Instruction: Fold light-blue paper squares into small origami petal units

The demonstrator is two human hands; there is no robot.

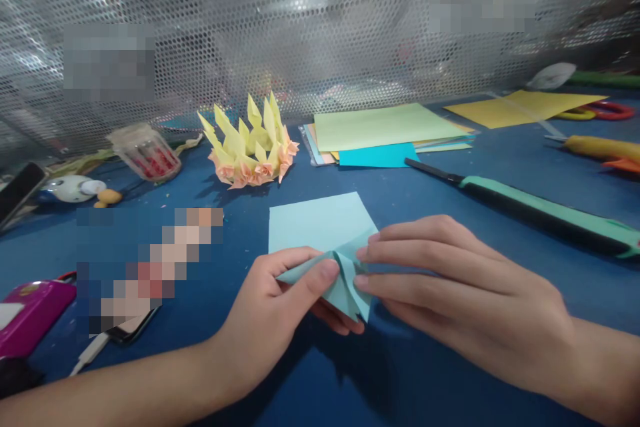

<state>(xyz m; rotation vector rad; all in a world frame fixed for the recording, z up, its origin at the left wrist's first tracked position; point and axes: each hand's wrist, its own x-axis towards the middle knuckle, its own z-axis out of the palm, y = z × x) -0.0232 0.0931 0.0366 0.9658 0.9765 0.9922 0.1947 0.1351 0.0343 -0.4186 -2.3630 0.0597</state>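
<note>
A light blue piece of folded paper (345,287) is held between both hands, low in the middle of the head view. My left hand (295,293) grips its left side, thumb on top and fingers underneath. From the right, my right hand (460,293) pinches the paper's edge, its fingers laid over a raised, curled crease; its thumb is hidden. Just behind lies a flat sheet of light blue paper (320,220), its near part covered by the hands and the folded piece. A yellow paper crown (250,140) with peach paper roses stands farther back.
Stacked coloured paper (385,127) lies at the back, with a yellow sheet (525,108) and scissors (607,110) to its right. A green-and-black long-handled tool (545,213) lies at right. At left are a clear jar (145,152), a plugged-in phone (133,327) and a magenta object (37,313).
</note>
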